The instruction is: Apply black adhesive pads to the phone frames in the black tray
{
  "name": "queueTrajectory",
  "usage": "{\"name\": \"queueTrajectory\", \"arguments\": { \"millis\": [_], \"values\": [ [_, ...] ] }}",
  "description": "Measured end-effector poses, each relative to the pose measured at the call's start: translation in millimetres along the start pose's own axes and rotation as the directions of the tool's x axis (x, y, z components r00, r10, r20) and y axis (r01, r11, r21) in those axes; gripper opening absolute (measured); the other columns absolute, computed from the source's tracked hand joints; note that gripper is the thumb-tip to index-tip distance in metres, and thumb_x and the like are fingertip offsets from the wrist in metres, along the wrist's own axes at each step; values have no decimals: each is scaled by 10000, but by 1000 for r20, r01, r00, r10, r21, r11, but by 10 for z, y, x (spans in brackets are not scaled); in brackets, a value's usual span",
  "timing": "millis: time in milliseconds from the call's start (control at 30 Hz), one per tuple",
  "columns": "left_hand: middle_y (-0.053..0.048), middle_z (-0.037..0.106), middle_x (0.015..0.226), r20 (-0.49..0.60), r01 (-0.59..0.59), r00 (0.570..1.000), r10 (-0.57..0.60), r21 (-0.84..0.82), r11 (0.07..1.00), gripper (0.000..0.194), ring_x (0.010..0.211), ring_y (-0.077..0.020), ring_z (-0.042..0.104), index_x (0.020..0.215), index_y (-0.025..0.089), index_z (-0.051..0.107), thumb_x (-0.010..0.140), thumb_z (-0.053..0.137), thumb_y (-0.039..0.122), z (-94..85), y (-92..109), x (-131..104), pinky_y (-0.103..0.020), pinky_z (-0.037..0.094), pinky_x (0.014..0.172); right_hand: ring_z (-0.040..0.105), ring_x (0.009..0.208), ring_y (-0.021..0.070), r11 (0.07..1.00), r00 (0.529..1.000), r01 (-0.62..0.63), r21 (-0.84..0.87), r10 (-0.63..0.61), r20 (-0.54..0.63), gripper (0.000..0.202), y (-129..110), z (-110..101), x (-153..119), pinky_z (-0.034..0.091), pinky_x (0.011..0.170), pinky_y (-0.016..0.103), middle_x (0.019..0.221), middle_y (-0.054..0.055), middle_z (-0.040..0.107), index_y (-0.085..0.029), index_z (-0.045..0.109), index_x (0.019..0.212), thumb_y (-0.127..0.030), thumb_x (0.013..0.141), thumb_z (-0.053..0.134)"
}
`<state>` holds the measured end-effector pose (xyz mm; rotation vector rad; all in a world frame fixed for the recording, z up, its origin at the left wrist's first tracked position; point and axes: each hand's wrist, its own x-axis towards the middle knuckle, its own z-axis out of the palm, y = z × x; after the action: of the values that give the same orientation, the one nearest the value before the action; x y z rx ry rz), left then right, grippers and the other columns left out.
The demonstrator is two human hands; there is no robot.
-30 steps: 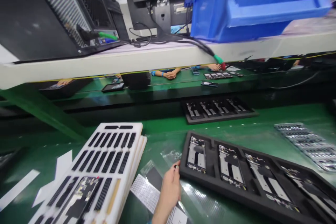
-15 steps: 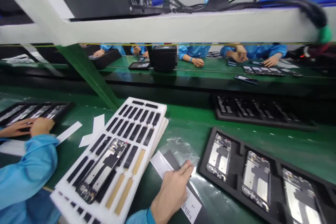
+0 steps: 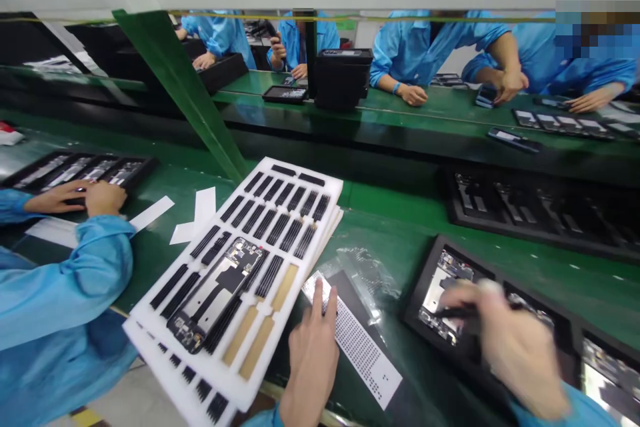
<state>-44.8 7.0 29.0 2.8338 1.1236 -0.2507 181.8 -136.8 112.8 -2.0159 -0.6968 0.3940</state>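
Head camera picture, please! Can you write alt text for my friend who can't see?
The left hand seems to touch a dotted white sheet; the blurred right hand is over a black tray of phone parts. White foam holds black strips, with blue-sleeved co-workers nearby.

Your left hand (image 3: 313, 350) has moved from the tray (image 3: 421, 280) to the sheet (image 3: 364, 351); your right hand (image 3: 517, 343) has come in above the tray.

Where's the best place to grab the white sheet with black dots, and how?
Probably pinch the dotted sheet by its near short end, coming from the right: it lies flat and looks thin, and the left hand covers part of its far end, while that near end is uncovered.
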Motion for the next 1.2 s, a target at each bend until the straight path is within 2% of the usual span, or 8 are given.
{"name": "queueTrajectory", "arguments": {
  "millis": [133,267,700,867,933,1000,1100,1200],
  "values": [
    [-116,451,1580,1,42,999,-42,-23,999,827,851,-207,724,1501,228,503,743,439,-96,65,-51,-158,-258,598,575,698,630,236,980,903,2,201,-88,420,680,-140,821,485,594,632,361,716,84,753,-196,747,856,-793,926,429],
    [-86,395,1617,-40,49,998,-53,-81,996,835,944,-192,726,1505,234,494,745,421,-103,71,-36,-221,-222,597,636,681,624,196,973,826,-45,225,-90,556,623,-29,1240,701,564,614,316,738,91,762,-168,691,874,-772,888,539],
    [-112,388,1611,83,42,996,-38,-51,998,798,1001,-265,729,1511,218,486,781,414,-98,-90,-1,148,-340,647,757,735,745,238,976,791,50,212,-168,588,459,179,1570,580,593,752,366,814,57,764,-225,706,893,-628,988,510],
    [-136,509,1537,52,130,991,-120,-380,916,680,1110,-302,686,1415,201,591,828,383,-73,-137,-42,149,-410,602,881,753,773,266,942,835,-95,321,-100,542,537,89,1483,521,615,748,383,792,84,769,-189,737,954,-696,930,563],
    [-138,653,1360,34,157,981,-192,-718,678,524,1078,-263,681,1362,195,609,930,367,26,-188,-45,117,-382,577,895,754,783,256,909,869,-125,398,-93,485,487,-12,1340,420,619,771,372,794,82,769,-188,752,980,-636,965,562],
    [-106,722,1093,133,174,970,-204,-964,201,379,801,-179,676,1330,200,586,1024,364,219,-266,-23,73,-284,564,681,750,775,246,892,906,-116,437,-86,415,420,-128,1174,281,626,765,356,843,87,777,-203,773,983,-575,983,578],
    [-23,644,840,253,201,966,-52,-863,-463,336,505,-86,486,1238,185,577,1007,471,404,-413,56,23,-201,360,418,752,826,265,927,939,-46,373,-88,333,401,-266,987,73,642,750,352,957,113,783,-214,801,970,-562,971,601],
    [6,585,772,240,184,971,18,-694,-696,297,483,-64,462,1155,156,594,953,581,374,-526,135,9,-187,315,411,751,900,284,940,951,-40,339,-68,300,398,-308,933,-58,645,808,373,1015,125,773,-213,805,955,-567,954,623]
  ]
}}
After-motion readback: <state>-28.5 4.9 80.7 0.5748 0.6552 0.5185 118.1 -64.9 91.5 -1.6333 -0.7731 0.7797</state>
